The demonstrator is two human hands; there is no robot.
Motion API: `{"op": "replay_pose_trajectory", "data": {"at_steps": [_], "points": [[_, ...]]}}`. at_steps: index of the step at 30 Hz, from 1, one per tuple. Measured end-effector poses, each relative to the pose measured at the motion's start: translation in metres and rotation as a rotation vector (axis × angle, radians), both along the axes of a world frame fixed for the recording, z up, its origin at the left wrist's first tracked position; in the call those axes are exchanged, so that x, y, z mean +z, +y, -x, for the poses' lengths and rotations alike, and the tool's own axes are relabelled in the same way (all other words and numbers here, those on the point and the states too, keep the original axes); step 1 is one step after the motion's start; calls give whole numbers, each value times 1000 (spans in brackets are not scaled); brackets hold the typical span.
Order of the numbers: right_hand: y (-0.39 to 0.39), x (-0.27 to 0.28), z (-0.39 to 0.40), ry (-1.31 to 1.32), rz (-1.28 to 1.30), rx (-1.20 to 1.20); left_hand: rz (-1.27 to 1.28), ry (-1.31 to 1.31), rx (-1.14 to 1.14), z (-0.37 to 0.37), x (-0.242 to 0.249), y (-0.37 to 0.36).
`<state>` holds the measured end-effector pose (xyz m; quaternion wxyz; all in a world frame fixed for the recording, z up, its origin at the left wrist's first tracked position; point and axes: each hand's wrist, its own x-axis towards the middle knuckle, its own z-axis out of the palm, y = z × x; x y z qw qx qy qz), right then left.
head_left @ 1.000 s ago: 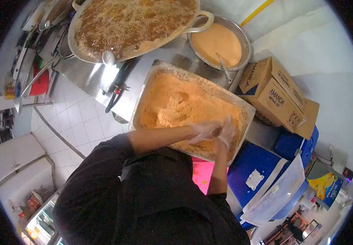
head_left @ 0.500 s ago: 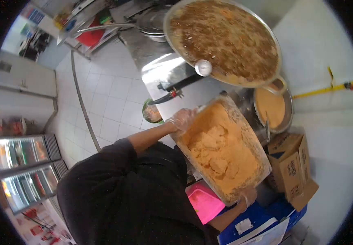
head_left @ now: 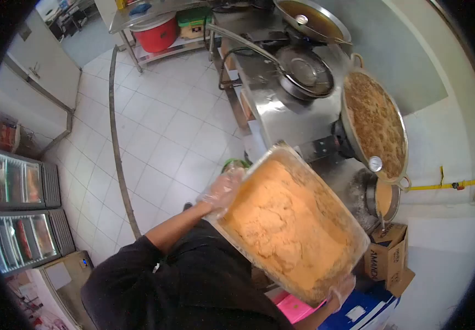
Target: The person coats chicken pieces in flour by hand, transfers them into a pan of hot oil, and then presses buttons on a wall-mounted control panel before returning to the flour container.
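Note:
A rectangular metal tray (head_left: 353, 224) of orange breading flour (head_left: 287, 225) is held up in front of my body. My left hand (head_left: 223, 190), in a clear plastic glove, grips its far-left end. At the opposite end, my gloved right hand (head_left: 342, 291) holds the near corner, its fingers partly hidden by the rim. The flour is clumped and heaped in the middle, with darker specks along one side. Below the tray, a pink container (head_left: 292, 308) shows partly.
Beyond the tray, a large pan of bubbling oil (head_left: 375, 121) carries a dial thermometer (head_left: 375, 163). A bowl of orange batter (head_left: 384, 198) stands near a cardboard box (head_left: 388, 256). A long-handled strainer (head_left: 306, 71) rests on the steel counter (head_left: 281, 124). A hose (head_left: 117, 143) crosses the tiled floor.
My view has turned left, showing more of the floor and counter. The tray, held in both hands, has come away from the stove side and now appears over the floor edge.

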<state>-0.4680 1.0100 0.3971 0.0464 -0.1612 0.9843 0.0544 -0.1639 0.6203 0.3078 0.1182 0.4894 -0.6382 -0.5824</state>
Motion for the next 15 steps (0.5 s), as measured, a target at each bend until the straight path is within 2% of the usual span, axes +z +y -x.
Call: {"op": "replay_pose_trajectory", "data": {"at_steps": [1,3,9,12,13,14,15], "points": [[-31,-2,-25,-12,20,54,-110,-94,19,-43,12,-19],[-92,-11,-67,-48,62,169,106,-98,120,-120,-1,-47],[-303,-50,-163,-211,142,500,220,-109,420,-319,0,-139],[-400,-81,-200,-297,165,607,117,-214,572,-402,1,-197],[-428,-103,-208,-255,246,694,106,-244,619,-427,-1,-215],[-458,-135,-216,-218,329,782,218,-324,602,-448,-1,-229],[-489,-145,-225,-179,422,871,339,-404,585,-461,0,-240]]}}
